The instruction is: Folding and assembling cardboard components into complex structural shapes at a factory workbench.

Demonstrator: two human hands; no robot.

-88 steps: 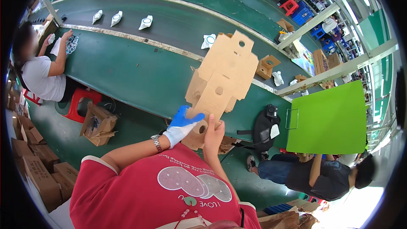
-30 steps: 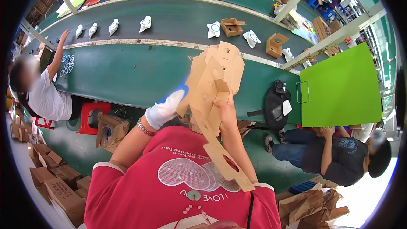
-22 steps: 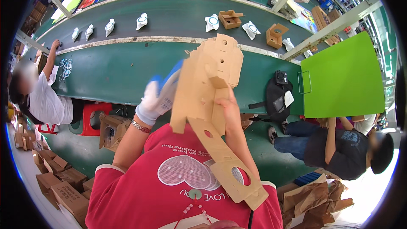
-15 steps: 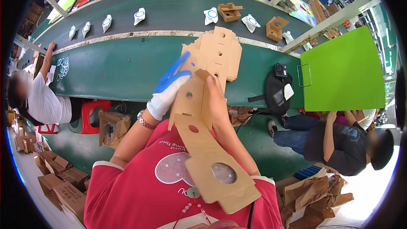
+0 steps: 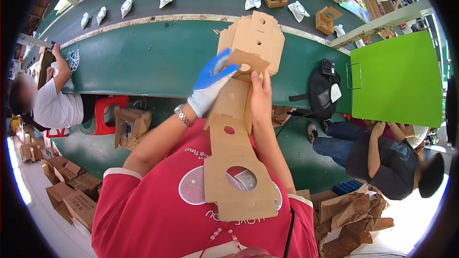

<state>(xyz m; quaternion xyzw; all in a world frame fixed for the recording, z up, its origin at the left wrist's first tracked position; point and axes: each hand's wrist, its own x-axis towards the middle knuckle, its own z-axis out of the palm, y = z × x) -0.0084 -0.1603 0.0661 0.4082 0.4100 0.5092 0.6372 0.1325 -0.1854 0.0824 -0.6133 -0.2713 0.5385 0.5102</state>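
While my gloved left hand pinches the top flap and my bare right hand grips the long cardboard cutout hanging below them, I think it could bend or slip.

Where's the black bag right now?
In the head view the black bag sits right of centre, at the near edge of the green conveyor belt, just left of the bright green board and right of the person's bare right hand.
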